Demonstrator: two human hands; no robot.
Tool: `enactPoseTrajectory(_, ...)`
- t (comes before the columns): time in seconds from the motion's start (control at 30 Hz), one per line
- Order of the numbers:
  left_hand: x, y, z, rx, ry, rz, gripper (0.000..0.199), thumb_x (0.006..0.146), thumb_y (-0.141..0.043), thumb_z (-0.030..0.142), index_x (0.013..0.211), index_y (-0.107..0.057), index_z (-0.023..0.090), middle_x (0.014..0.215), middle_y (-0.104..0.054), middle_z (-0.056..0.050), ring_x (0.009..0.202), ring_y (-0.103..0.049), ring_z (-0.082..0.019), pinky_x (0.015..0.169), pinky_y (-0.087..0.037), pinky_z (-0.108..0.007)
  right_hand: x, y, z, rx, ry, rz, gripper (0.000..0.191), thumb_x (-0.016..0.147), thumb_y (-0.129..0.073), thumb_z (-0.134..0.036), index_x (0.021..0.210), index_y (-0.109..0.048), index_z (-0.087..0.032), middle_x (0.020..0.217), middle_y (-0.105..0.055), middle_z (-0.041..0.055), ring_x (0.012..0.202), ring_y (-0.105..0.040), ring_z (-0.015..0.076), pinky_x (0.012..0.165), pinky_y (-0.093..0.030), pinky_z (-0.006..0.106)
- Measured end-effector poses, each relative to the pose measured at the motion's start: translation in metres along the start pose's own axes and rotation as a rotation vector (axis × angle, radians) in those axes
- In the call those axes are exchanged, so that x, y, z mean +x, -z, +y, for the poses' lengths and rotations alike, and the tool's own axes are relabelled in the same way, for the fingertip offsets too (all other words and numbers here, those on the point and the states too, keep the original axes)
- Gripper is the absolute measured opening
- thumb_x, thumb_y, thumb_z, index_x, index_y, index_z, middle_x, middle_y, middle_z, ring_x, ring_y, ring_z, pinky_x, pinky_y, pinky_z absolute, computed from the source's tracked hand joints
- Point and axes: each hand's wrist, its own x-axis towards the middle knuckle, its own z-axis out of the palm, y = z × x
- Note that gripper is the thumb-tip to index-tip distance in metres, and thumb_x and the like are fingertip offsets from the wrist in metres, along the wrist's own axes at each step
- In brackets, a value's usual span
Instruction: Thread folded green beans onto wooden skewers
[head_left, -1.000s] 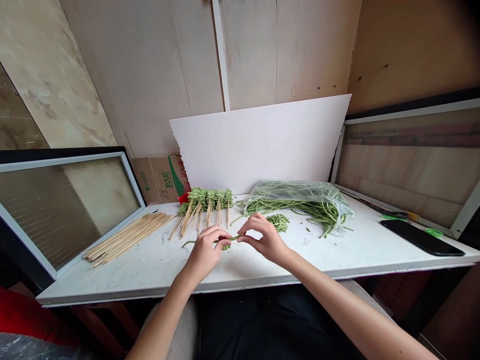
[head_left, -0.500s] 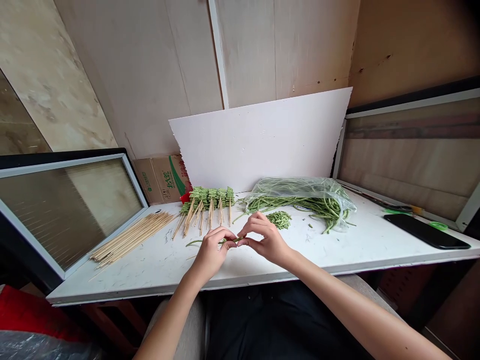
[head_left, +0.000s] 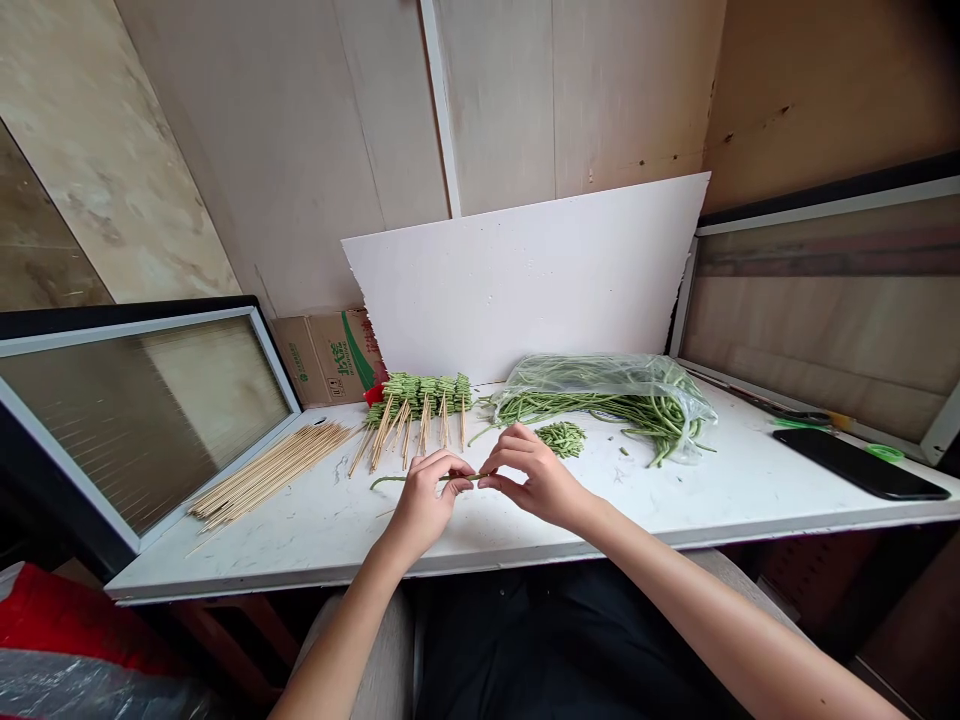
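Note:
A long green bean (head_left: 388,481) runs through the pinched fingers of my left hand (head_left: 435,490), its loose end bending out to the left. My right hand (head_left: 531,475) pinches the other end of the same bean, with its fingertips close to those of the left. Both hands are held above the front middle of the white table. Just behind my right hand lies a small heap of cut bean pieces (head_left: 562,438). Beyond my left hand several skewers threaded with bean pieces (head_left: 431,395) are stacked, sticks toward me.
Bare bamboo skewers (head_left: 274,470) lie in a bundle at left on the white table (head_left: 600,510). A clear plastic bag of long beans (head_left: 600,385) rests at the back right. A black phone (head_left: 859,463) lies far right. Behind stand a cardboard box (head_left: 322,355) and white board (head_left: 525,275).
Both hands stay pinched on the bean, with only a slight shift of the fingers. The whole view has moved slightly as the head turned.

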Motion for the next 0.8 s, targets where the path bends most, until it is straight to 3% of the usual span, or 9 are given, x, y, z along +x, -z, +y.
enactPoseTrajectory(0.23,0.001,0.003,0.004,0.057,-0.024,-0.003,0.017,0.102,-0.058,0.022,0.102,-0.075,0.026,0.101,-0.076,-0.006,0.097,-0.068,-0.024,0.095,-0.045,-0.041,-0.005,-0.006,0.009,-0.06,0.036,0.039,0.011,0.098,-0.068,-0.032,0.104,-0.075,-0.026,0.087,-0.071,0.0073,0.09,-0.057,0.0252,0.084,-0.05,0.042)
enactPoseTrajectory(0.43,0.0,-0.001,0.009,-0.013,0.004,0.035,0.004,0.094,-0.073,0.027,0.095,-0.076,0.025,0.094,-0.077,-0.004,0.087,-0.068,-0.022,0.093,-0.047,-0.038,-0.004,-0.012,0.003,0.036,-0.011,0.11,0.008,0.099,-0.068,-0.029,0.096,-0.074,-0.025,0.084,-0.071,0.0066,0.087,-0.057,0.024,0.081,-0.05,0.041)
enactPoseTrajectory(0.6,0.0,-0.006,0.015,-0.182,0.057,0.078,0.006,0.089,-0.076,0.018,0.084,-0.074,0.02,0.086,-0.075,-0.003,0.084,-0.069,-0.021,0.084,-0.05,-0.033,-0.004,-0.022,-0.002,0.163,-0.061,0.252,0.012,0.095,-0.07,-0.02,0.085,-0.074,-0.024,0.076,-0.071,0.004,0.085,-0.057,0.0229,0.078,-0.05,0.039)
enactPoseTrajectory(0.8,0.0,-0.008,0.014,-0.158,0.038,0.052,0.015,0.087,-0.071,0.008,0.079,-0.075,0.02,0.085,-0.077,-0.003,0.083,-0.07,-0.02,0.087,-0.045,-0.034,-0.008,-0.029,-0.001,0.219,-0.076,0.272,0.02,0.092,-0.068,-0.011,0.081,-0.075,-0.025,0.071,-0.071,0.0022,0.084,-0.059,0.0225,0.077,-0.051,0.038)
